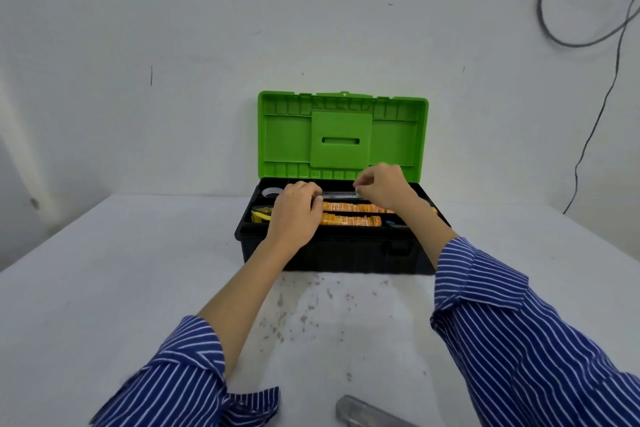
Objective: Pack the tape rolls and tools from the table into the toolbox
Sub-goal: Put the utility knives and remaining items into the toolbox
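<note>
Both arms extended fwd, hands raised.
L hand (pixel 296 210) and R hand (pixel 382 185) held knuckles-up, fingers curled.

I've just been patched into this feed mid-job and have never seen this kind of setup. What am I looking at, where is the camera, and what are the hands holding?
There is no machine here. A person in a striped shirt wears one wide-angle camera on the head, so you look forward and down along both arms.

On the white table stands a black toolbox with its green lid raised against the wall. In its top tray lie two rows of orange packets, a yellow tape measure and a grey tape roll at the back left.

Both hands are over the tray. The left hand and the right hand each pinch one end of a long clear strip, apparently setting it in; what it is I cannot tell.

At the table's near edge lies a clear grey case, not yet packed.
</note>
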